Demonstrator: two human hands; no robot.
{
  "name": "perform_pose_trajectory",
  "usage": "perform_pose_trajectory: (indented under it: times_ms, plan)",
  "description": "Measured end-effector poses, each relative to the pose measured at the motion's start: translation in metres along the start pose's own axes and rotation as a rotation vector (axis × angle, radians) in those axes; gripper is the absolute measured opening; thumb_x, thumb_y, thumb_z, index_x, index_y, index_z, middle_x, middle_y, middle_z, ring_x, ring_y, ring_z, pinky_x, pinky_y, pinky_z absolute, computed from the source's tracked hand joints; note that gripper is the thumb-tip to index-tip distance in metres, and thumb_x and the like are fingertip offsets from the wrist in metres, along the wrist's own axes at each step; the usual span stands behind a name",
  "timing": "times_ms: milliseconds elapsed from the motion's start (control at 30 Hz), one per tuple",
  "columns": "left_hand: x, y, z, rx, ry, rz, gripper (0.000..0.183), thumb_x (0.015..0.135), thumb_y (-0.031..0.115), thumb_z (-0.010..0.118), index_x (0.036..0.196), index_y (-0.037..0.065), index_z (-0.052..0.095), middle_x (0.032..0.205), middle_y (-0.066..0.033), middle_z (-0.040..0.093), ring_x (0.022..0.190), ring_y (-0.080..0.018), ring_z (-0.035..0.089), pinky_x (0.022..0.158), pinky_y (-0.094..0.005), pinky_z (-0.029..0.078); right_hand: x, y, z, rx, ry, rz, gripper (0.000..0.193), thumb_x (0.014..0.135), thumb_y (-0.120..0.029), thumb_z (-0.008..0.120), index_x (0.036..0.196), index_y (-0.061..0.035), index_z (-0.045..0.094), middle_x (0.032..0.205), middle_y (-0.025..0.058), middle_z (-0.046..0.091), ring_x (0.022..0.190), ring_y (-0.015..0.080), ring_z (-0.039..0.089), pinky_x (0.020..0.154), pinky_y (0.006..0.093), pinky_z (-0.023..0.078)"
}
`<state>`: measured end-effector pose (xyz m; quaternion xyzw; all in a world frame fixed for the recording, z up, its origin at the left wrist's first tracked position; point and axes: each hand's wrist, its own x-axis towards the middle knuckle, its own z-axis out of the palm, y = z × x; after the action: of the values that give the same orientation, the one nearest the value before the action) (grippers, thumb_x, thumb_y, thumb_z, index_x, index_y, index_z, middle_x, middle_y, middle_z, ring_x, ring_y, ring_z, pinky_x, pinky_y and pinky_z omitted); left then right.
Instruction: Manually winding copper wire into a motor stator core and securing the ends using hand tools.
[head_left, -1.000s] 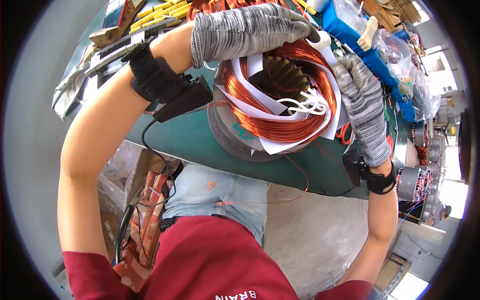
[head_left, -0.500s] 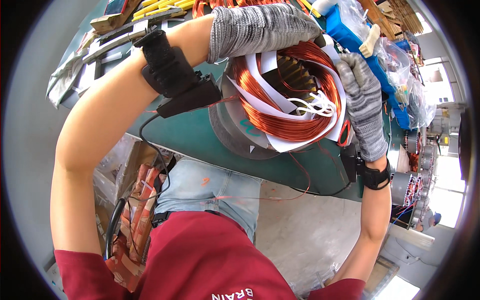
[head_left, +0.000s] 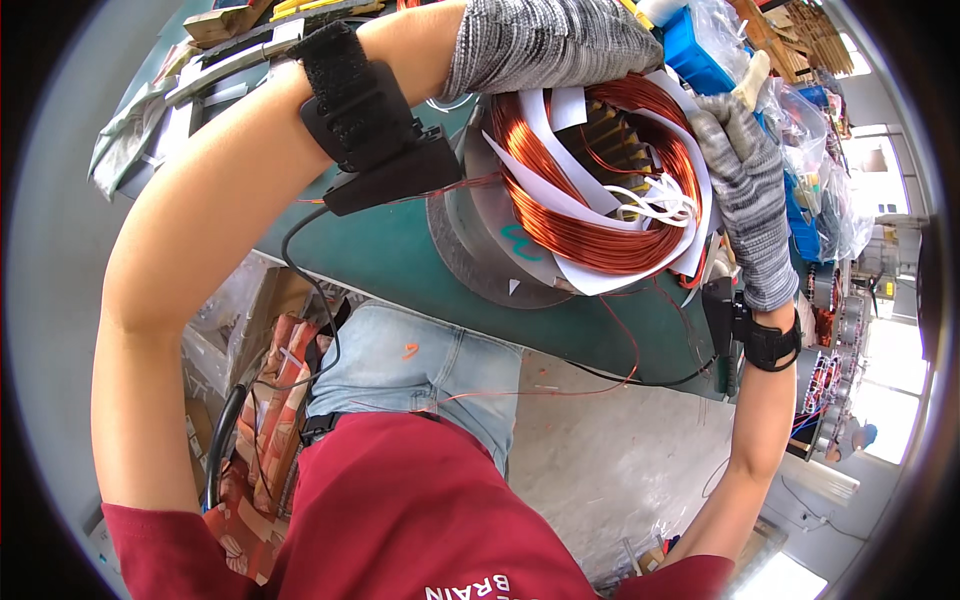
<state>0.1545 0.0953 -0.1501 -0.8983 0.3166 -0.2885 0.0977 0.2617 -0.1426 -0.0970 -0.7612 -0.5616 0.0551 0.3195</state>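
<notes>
A grey motor stator (head_left: 487, 225) lies on the green table, its bore facing up toward me. Around the bore runs a thick copper winding (head_left: 590, 243), with white insulating paper (head_left: 580, 277) tucked along it and a loop of white cord (head_left: 660, 203) on top. My left hand (head_left: 560, 45), in a grey knit glove, reaches across the far side of the winding; its fingers are mostly hidden. At the right rim my gloved right hand (head_left: 742, 185) has its fingers closed against the outer side of the winding. Thin copper wire (head_left: 625, 335) trails toward my lap.
Blue bins (head_left: 697, 52) with clear plastic bags stand beyond my right hand. Metal bars (head_left: 235, 75) and a grey cloth (head_left: 130, 150) lie at the far left. A black cable (head_left: 335, 330) hangs from my left wrist device. Other stators (head_left: 815, 375) stand at right, near another person (head_left: 855, 437).
The stator and both hands appear slightly farther right and higher in the picture; the background has shifted a little as well. Both hands stay at the winding.
</notes>
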Motion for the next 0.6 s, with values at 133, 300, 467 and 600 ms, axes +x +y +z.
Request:
perform_pose_trajectory:
  times_ms: [133,300,467,600]
  plan:
    - [-0.010,0.003,-0.001,0.411,-0.002,0.100,0.040,0.089,0.008,0.034,0.126,-0.005,0.041,0.134,-0.0183,0.039,0.124,-0.0259,0.039,0.106,-0.0330,0.029,-0.013,0.008,0.007,0.045,0.113,0.082,0.019,0.088,-0.016,0.054,0.100,-0.0006,0.057,0.089,0.0047,0.058,0.084,0.0113,0.052,0.079,0.0243,0.042]
    - [0.004,0.003,-0.009,0.409,-0.057,0.035,0.043,0.089,0.010,0.032,0.129,-0.005,0.036,0.135,-0.0171,0.037,0.126,-0.0248,0.037,0.107,-0.0323,0.028,0.011,0.007,-0.003,-0.144,0.009,-0.188,0.014,0.089,-0.015,0.052,0.091,-0.0016,0.056,0.081,0.0065,0.058,0.075,0.0166,0.056,0.074,0.0255,0.045]
    - [0.000,0.003,-0.021,0.046,-0.010,0.048,0.039,0.090,0.008,0.036,0.126,-0.007,0.039,0.132,-0.0213,0.040,0.122,-0.0285,0.041,0.104,-0.0343,0.032,0.019,0.022,-0.011,-0.043,-0.160,-0.204,0.020,0.089,-0.015,0.051,0.105,-0.0029,0.056,0.095,0.0070,0.060,0.089,0.0181,0.057,0.082,0.0265,0.043]
    - [0.002,-0.004,-0.016,0.058,0.012,0.046,0.038,0.086,0.003,0.044,0.122,-0.010,0.043,0.125,-0.0233,0.046,0.118,-0.0320,0.045,0.102,-0.0364,0.034,0.026,0.026,-0.033,-0.110,-0.358,-0.377,0.029,0.087,-0.011,0.052,0.116,-0.0044,0.052,0.114,0.0078,0.055,0.103,0.0217,0.054,0.090,0.0280,0.040]
